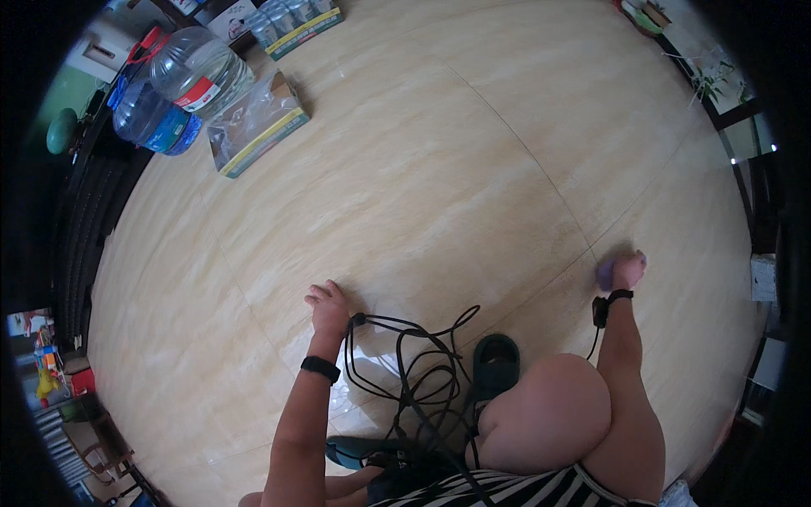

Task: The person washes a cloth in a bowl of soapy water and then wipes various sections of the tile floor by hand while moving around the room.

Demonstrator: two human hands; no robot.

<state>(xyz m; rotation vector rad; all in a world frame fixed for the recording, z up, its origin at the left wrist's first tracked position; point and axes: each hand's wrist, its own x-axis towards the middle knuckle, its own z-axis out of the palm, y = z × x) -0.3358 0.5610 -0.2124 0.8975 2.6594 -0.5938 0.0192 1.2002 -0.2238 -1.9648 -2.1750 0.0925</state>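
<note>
My left hand (329, 309) is held over the tiled floor, fingers spread, with nothing in it; a black band circles its wrist. Beside it a black cable (437, 342) runs in loose loops down to my lap. On the right, my right hand (628, 271) is closed on a purple cloth (606, 274), low over the floor near a tile joint. The cloth is blurred and partly hidden by the hand. A small black device (599, 312) with a thin wire is at that wrist, next to a black band.
Dark green slippers (497, 364) are near my knees. At the upper left stand a clear water jug (193, 70), a blue-tinted jug (155, 123), an opened carton with plastic film (260, 127) and a pack of bottles (294, 28). Dark furniture (89, 209) lines the left.
</note>
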